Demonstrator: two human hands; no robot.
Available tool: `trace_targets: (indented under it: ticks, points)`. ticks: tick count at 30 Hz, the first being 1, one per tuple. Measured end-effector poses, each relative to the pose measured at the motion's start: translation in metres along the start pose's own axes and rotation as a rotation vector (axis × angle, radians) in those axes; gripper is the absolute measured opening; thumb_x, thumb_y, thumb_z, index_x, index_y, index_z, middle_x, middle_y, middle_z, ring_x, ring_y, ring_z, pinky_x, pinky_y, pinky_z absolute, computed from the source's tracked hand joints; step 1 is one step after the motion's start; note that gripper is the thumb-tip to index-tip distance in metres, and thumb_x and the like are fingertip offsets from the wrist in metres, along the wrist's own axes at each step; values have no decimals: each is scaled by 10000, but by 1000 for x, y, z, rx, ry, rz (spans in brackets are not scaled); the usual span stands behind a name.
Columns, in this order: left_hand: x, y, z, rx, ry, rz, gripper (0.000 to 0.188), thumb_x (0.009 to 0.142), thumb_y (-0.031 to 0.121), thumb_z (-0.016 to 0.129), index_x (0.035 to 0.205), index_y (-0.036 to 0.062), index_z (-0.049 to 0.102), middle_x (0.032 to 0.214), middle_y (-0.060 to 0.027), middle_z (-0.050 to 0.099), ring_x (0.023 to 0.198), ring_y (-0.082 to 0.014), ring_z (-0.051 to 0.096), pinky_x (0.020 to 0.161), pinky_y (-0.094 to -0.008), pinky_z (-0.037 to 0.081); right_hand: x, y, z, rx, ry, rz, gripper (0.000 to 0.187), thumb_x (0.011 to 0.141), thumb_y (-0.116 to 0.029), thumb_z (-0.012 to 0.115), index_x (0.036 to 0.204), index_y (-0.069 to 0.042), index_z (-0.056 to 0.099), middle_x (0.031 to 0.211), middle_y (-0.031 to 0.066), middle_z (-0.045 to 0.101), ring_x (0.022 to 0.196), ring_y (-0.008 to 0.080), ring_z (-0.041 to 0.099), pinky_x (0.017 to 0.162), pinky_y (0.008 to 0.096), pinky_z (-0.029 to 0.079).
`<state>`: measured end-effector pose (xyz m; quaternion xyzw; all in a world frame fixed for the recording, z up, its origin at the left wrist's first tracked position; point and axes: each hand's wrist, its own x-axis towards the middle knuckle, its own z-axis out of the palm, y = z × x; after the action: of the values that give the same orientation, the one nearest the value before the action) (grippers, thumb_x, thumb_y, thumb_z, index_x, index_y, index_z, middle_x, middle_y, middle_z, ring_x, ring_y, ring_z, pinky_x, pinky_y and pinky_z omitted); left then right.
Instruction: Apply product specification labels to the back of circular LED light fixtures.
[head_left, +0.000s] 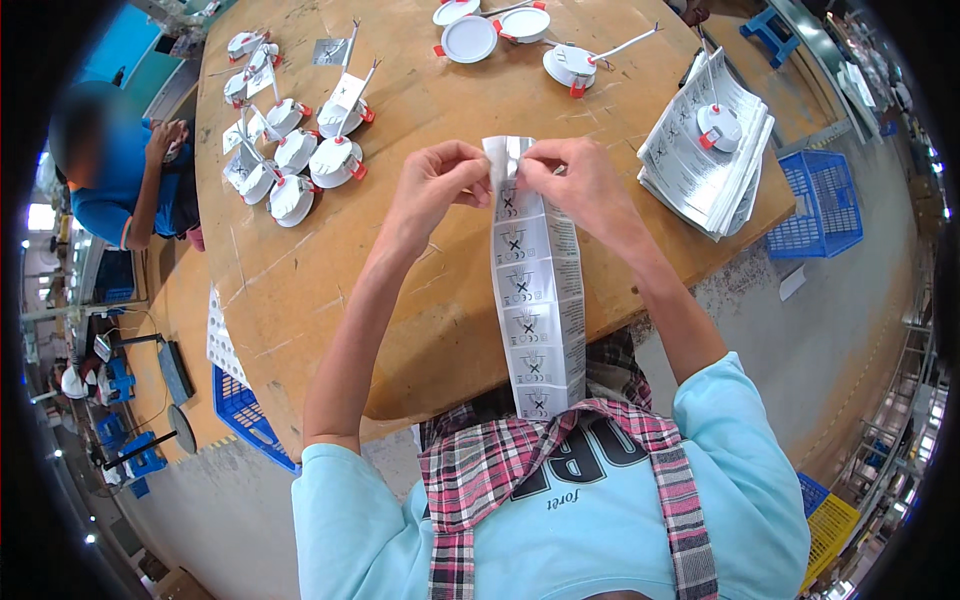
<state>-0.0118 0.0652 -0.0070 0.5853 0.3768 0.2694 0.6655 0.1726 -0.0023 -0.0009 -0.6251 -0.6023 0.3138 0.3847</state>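
Observation:
A long strip of silver printed labels (pixel 524 290) hangs from my two hands over the table edge, its lower end against my checked apron. My left hand (pixel 437 190) pinches the strip's upper left edge between thumb and fingers. Opposite it, my right hand (pixel 585 185) pinches the upper right edge. A stack of silver label sheets (pixel 665 165) lies to the right, topped by a white round downlight (pixel 718 128) with red clips. Several more downlights (pixel 335 163) stand in a group at the left, some with silver labels on their cables.
On the wooden table (pixel 430 330), more downlights (pixel 470 38) lie at the far side, near a loose silver label (pixel 330 52). Blue crates (pixel 815 205) stand on the floor beside it. Another person (pixel 120 190) in blue sits at the left. A yellow crate (pixel 830 535) is lower right.

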Motion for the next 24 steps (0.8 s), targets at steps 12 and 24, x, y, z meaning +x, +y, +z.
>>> trace_targets:
  ticks: [12,24]
  points:
    - [3,-16,-5,872,391,15,221,795,214,564,802,10,649,715,-127,668,669,-270,642,634,-377,487,-26,32,-73,755,326,136,207,892,-167,561,910,13,662,805,73,671,688,96,578,664,239,466]
    - [-24,38,51,1120,447,520,764,650,325,807,1187,-43,408,1145,-195,450,1079,-333,464,917,-423,394,-49,-12,-92,355,430,47,211,902,-125,539,927,47,658,774,73,667,714,88,604,663,207,473]
